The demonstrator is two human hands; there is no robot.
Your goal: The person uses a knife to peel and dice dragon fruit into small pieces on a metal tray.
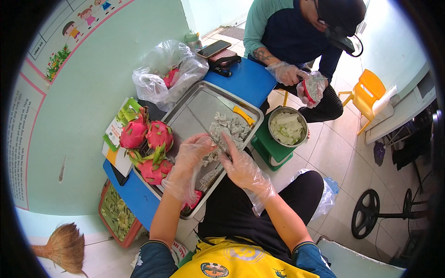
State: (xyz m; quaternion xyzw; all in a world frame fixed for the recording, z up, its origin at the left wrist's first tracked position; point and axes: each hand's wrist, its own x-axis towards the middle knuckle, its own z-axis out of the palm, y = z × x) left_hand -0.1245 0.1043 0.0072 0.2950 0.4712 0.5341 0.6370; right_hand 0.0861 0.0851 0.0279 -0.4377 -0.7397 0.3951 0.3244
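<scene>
A large metal tray [259,120] lies across a blue table. Over it, my right hand [240,165], in a clear plastic glove, grips a knife [205,128] with a long thin blade pointing up and left. My left hand [191,156], gloved too, has its fingers bent beside the blade; whether it holds a small piece is unclear. Beneath and beyond the hands is a heap of cut white dragon fruit flesh [231,128]. A knife with a yellow handle [243,115] rests on the tray's far side. Several whole pink dragon fruits [159,135] sit at the tray's left, and red peel [193,201] lies near its front edge.
A co-worker [288,31] sits across, holding a piece of dragon fruit [310,91] in gloved hands. A metal bowl of pale cut pieces [288,127] stands on a green scale [269,153] at the right. A plastic bag [163,74] and a phone [213,48] are at the table's back.
</scene>
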